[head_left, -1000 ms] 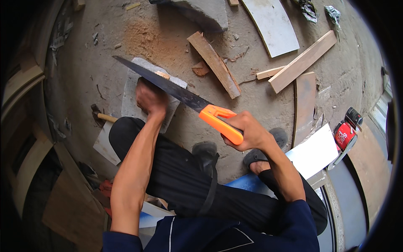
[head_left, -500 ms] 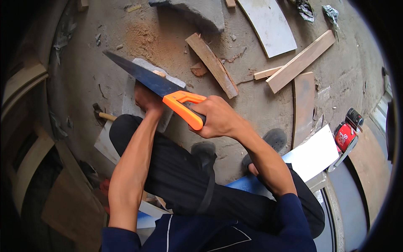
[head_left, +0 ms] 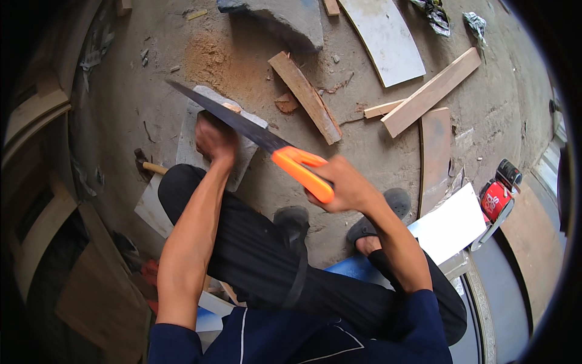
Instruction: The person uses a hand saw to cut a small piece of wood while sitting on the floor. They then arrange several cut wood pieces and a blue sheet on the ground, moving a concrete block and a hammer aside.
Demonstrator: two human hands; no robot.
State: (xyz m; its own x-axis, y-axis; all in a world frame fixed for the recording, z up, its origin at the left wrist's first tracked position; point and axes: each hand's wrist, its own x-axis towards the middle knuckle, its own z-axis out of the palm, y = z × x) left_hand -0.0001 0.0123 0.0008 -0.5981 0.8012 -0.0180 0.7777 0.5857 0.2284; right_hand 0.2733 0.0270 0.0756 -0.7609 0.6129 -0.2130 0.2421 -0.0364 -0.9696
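Note:
My right hand point(head_left: 347, 184) is wrapped round the orange handle of a handsaw point(head_left: 245, 128). The dark blade slants up and left from the handle, passing over a pale grey stone block point(head_left: 242, 161). My left hand point(head_left: 216, 136) is closed and low over that block, right beside the blade. On the blade's far side a short end of a light piece of wood point(head_left: 231, 107) shows. The rest of that wood is hidden by the blade and my left hand, whose fingertips are blurred and partly covered.
Sawdust point(head_left: 209, 57) lies beyond the block, near a large grey stone slab point(head_left: 279, 21). A rough wood offcut point(head_left: 306, 97), a plank point(head_left: 431, 93) and a white board point(head_left: 386, 39) lie on the floor. A hammer point(head_left: 148, 165) rests by my left knee; a red can point(head_left: 496, 199) stands at right.
My right hand has drawn the handsaw back, down and to the right, so its blade tip is nearer the block. My left hand stays at the block.

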